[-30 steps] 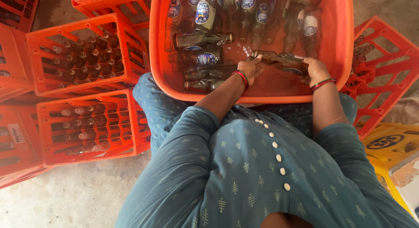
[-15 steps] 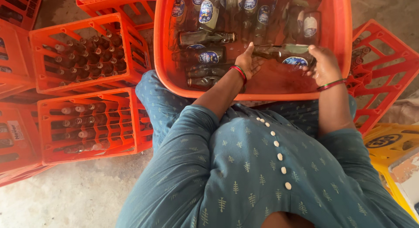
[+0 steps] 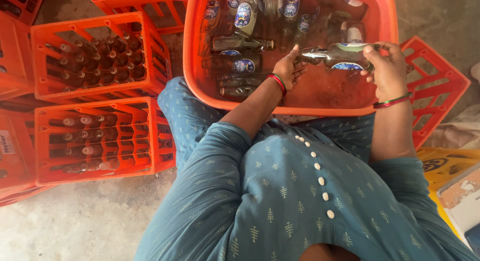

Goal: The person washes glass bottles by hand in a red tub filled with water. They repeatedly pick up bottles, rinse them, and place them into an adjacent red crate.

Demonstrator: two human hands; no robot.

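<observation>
An orange plastic tub [image 3: 295,109] sits in front of my knees with several glass bottles lying in water. I hold one clear bottle [image 3: 334,56] with a blue oval label sideways above the water. My right hand [image 3: 387,66] grips its base end, fingers wrapped over it. My left hand [image 3: 288,68] is at the neck end, fingers touching the bottle's narrow part. Both wrists wear red and green bangles. More labelled bottles [image 3: 243,15] lie at the tub's far side.
Two orange crates [image 3: 95,53] [image 3: 97,141] filled with upright bottles stand on the concrete floor to my left. An empty orange crate [image 3: 435,86] lies to the right of the tub. Yellow crates [image 3: 445,166] sit at the right edge.
The bottle has been lifted from the water and now lies level between both hands. My left hand has shifted from the tub's near wall up to the bottle's neck.
</observation>
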